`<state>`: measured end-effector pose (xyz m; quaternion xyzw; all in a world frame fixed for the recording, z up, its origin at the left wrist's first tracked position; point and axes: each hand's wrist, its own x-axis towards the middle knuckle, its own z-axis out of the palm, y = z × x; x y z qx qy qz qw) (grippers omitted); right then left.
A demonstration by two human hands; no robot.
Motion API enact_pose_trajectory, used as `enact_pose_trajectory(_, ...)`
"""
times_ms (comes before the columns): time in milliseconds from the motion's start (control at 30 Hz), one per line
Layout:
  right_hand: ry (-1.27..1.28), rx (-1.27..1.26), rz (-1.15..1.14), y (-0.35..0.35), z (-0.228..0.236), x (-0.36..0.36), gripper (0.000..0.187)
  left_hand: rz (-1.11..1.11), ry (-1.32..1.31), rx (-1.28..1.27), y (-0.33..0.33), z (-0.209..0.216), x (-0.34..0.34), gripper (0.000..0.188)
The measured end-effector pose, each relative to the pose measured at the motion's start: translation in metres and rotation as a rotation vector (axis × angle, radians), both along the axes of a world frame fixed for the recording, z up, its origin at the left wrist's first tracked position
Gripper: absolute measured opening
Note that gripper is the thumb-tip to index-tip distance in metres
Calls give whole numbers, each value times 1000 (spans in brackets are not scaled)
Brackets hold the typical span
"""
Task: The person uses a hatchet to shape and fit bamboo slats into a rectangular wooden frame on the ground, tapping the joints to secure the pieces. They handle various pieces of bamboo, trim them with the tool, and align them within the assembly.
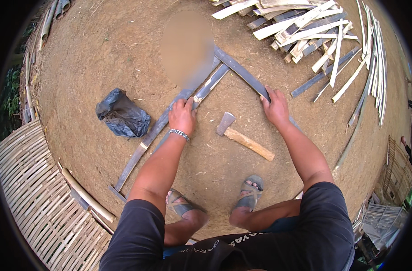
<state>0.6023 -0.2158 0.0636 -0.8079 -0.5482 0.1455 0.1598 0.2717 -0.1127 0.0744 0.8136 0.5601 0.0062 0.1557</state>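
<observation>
My left hand [182,115], with a metal chain bracelet at the wrist, is closed round a dark split bamboo strip [211,83] with pale worn patches. Another long bamboo strip [133,163] slants beside it toward the lower left. My right hand [277,108] grips a second dark bamboo slat [242,71], which runs up and left to meet the far end of the others. Between my arms a hatchet [246,141] lies on the ground, its metal head toward my left hand. A crumpled black plastic bag [123,114] rests left of the strips.
A heap of split bamboo pieces [305,36] lies at the far right, with long thin strips [378,77] beside it. A slatted bamboo panel [39,189] fills the lower left, edged by a pole [86,195]. My sandalled feet [249,194] stand on bare dirt. One oval patch is blurred.
</observation>
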Motion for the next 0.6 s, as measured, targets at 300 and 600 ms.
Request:
enact_pose_trajectory(300,-19,14,-11,-1,-6,0,46,4,-45,-49,5,3,-2,46)
enact_pose_trajectory(600,-45,46,6,-5,-13,-2,45,18,16,-85,5,2,-2,47)
